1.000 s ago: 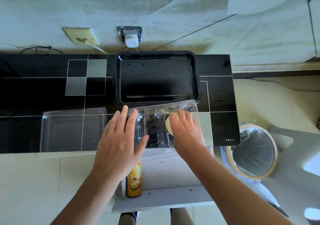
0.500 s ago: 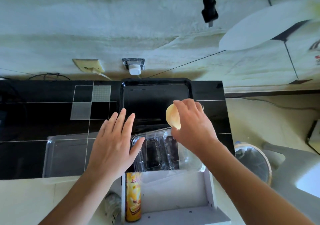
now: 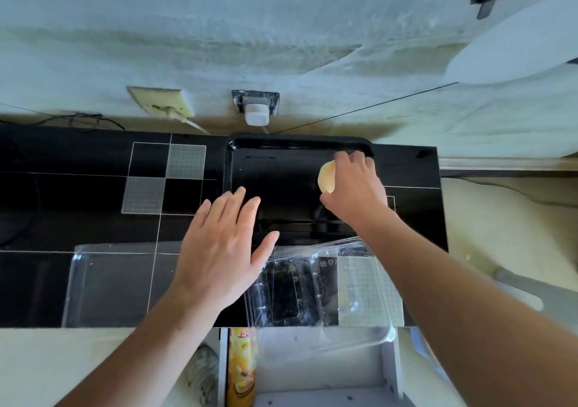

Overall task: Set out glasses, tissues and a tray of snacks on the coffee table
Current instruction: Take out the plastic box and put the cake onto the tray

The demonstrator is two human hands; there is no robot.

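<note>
One pale chip (image 3: 326,177) is pinched in the curled fingers of the right hand (image 3: 355,187) and is held above the right part of the black tray (image 3: 281,153), probably so that it can be laid down there as the first snack. No snacks are seen lying in the tray. The tray is set on the dark desk (image 3: 62,187), against the wall. Just in front of the tray, at the near edge of the desk, a clear plastic insert (image 3: 300,291) is lying, and it looks emptied. The left hand (image 3: 223,250) is held flat with fingers straight and spread, over the front left corner of the tray; nothing is gripped by it. A chip can (image 3: 241,369) is stood below the desk, in front of the tray.
</note>
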